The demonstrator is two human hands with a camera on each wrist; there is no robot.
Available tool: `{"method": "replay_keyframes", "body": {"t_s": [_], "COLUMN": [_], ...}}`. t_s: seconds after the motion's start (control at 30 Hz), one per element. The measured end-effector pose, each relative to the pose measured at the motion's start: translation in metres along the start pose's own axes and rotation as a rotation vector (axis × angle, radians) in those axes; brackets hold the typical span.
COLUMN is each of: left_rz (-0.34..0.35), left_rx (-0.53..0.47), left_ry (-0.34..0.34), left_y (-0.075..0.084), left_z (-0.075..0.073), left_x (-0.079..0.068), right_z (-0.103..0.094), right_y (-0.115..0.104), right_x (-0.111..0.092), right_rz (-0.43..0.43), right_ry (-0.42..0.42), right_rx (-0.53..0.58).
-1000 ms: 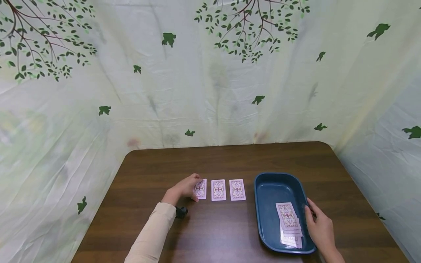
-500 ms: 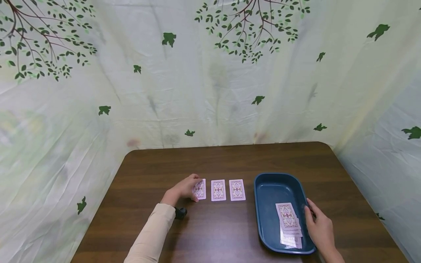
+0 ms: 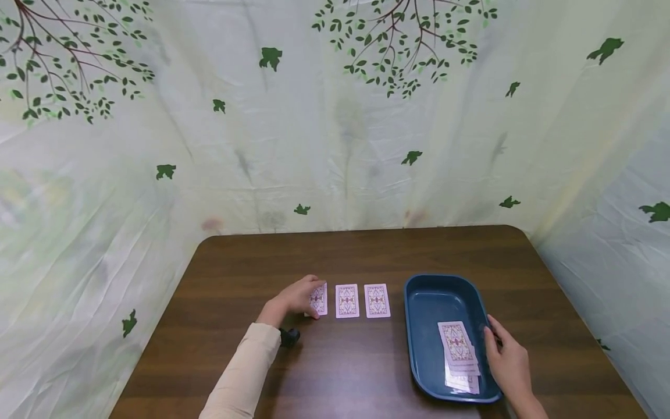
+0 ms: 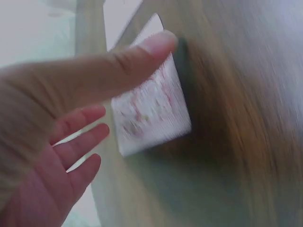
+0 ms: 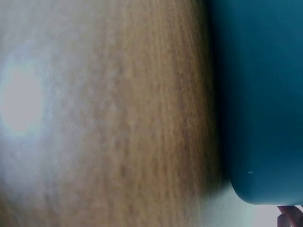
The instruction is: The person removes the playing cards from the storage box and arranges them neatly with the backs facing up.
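Three patterned cards lie in a row on the brown table (image 3: 345, 372). My left hand (image 3: 296, 297) is on the leftmost card (image 3: 320, 299). In the left wrist view its thumb (image 4: 142, 52) presses the card (image 4: 154, 116) at one edge, the fingertips (image 4: 97, 132) meet the opposite edge, and a shadow shows beneath the card. The middle card (image 3: 347, 301) and right card (image 3: 377, 301) lie untouched. A dark blue tray (image 3: 419, 326) holds a loose stack of cards (image 3: 458, 346). My right hand (image 3: 506, 364) rests against the tray's right rim with relaxed fingers.
The tray's outer wall (image 5: 258, 99) fills the right of the right wrist view, standing on the wood. A leaf-printed cloth backdrop (image 3: 335, 128) closes in the table at the back and both sides. A small black object (image 3: 289, 336) sits at my left wrist.
Neither hand has visibly moved. Only the view has shifted very slightly.
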State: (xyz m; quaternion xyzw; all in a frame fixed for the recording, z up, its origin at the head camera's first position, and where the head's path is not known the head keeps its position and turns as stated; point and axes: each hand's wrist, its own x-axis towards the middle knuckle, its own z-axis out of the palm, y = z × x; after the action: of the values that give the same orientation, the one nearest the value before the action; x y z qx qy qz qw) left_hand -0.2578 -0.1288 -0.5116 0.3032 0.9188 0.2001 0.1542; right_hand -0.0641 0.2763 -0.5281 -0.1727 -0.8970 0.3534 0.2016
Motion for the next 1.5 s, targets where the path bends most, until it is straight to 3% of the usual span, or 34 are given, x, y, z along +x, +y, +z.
{"method": "replay_keyframes", "body": {"t_s": [0.23, 0.33, 0.6, 0.83, 1.13, 1.5], "left_rz": [0.107, 0.154, 0.349, 0.467, 0.522, 0.534], "left_rx": [0.011, -0.004, -0.057, 0.022, 0.138, 0.216], "left_ry": [0.131, 0.152, 0.056, 0.008, -0.075, -0.139], "left_y": [0.041, 0.062, 0.119, 0.162, 0.202, 0.223], "left_z": [-0.006, -0.005, 0.004, 0.022, 0.049, 0.079], "left_x": [0.010, 0.017, 0.039, 0.058, 0.080, 0.094], "right_z": [0.000, 0.001, 0.002, 0.002, 0.001, 0.001], "right_y": [0.001, 0.001, 0.004, 0.004, 0.003, 0.005], "right_x": [0.000, -0.001, 0.002, 0.003, 0.002, 0.004], "right_rz": [-0.010, -0.008, -0.034, -0.023, -0.050, -0.071], "right_ry": [0.009, 0.011, 0.040, 0.034, 0.051, 0.054], "right_rx": [0.002, -0.002, 0.004, 0.003, 0.016, 0.027]}}
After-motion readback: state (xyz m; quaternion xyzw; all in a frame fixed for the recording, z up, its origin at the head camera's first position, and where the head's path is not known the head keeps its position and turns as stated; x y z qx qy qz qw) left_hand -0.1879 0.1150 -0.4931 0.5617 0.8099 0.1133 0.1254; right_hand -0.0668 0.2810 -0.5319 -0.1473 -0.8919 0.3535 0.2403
